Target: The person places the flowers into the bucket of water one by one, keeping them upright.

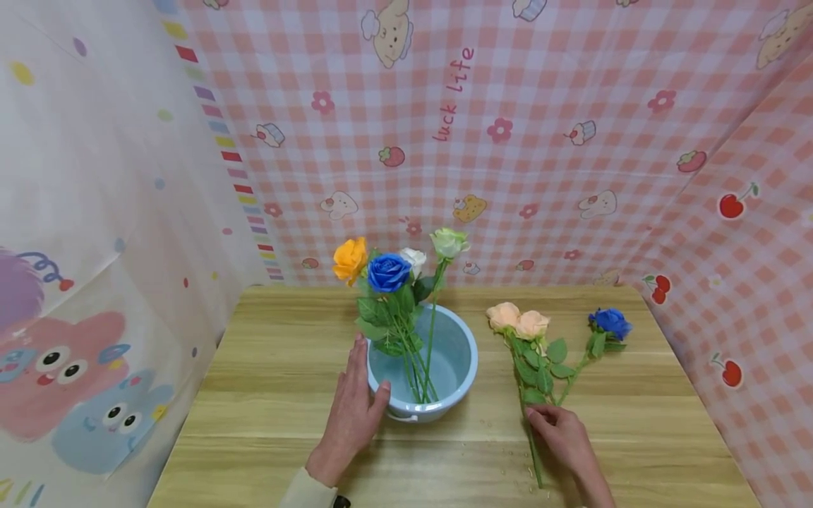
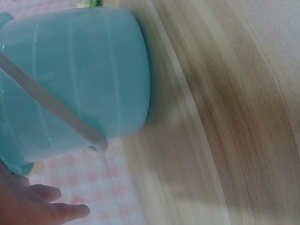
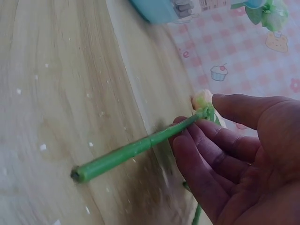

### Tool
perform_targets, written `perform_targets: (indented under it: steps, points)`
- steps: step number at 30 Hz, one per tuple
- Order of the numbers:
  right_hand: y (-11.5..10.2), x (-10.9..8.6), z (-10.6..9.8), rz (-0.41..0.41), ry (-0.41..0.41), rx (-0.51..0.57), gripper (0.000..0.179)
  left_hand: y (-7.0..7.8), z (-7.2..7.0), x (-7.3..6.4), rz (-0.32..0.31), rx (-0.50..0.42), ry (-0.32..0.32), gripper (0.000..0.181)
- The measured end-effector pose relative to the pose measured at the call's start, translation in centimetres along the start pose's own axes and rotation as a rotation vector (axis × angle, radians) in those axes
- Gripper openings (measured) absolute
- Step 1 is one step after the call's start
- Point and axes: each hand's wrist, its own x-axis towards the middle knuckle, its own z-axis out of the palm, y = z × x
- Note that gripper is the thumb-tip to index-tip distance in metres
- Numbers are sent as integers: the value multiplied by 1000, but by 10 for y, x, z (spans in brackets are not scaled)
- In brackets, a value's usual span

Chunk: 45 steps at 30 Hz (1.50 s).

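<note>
A light blue bucket (image 1: 466,381) stands near the middle of the table, its handle (image 2: 56,110) hanging down its side. In it lean an orange rose (image 1: 351,260), a blue rose (image 1: 389,273), a white rose (image 1: 414,261) and a pale green rose (image 1: 449,243). My left hand (image 1: 356,413) rests against the bucket's left rim, fingers extended and thumb over the front edge. On the right, my right hand (image 1: 562,434) holds the green stem (image 3: 126,152) of a peach rose with two blooms (image 1: 531,324) between fingers and thumb; its cut end points toward me.
Another blue rose (image 1: 611,323) lies on the table right of the peach one, its stem running toward my right hand. Small pale bits are scattered over the wooden table (image 1: 273,395) near the stem end. Patterned cloth (image 1: 444,176) hangs behind and at both sides.
</note>
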Motion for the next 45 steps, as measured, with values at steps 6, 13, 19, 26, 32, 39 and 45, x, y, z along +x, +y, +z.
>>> perform_targets:
  steps: [6, 13, 19, 26, 32, 39, 45]
  points:
    - [0, 6, 10, 27, -24, 135, 31, -1, 1, 0, 1, 11, 4, 81]
    - [-3, 10, 18, 73, -47, 254, 38, -2, 2, 0, 12, 12, 14, 80]
    - [-9, 10, 20, 73, -53, 290, 36, -2, 1, 0, 9, 11, 12, 80]
    - [-16, 9, 20, 76, -58, 311, 35, -1, 1, 0, 0, 13, 6, 80]
    - [-20, 10, 19, 71, -57, 307, 36, -1, -1, 0, -14, 0, -9, 80]
    - [-27, 7, 17, 29, -55, 323, 35, -2, 0, 0, -9, 5, -5, 81]
    - [-33, 5, 14, 20, -40, 355, 34, -1, 0, 1, -12, 2, -6, 80]
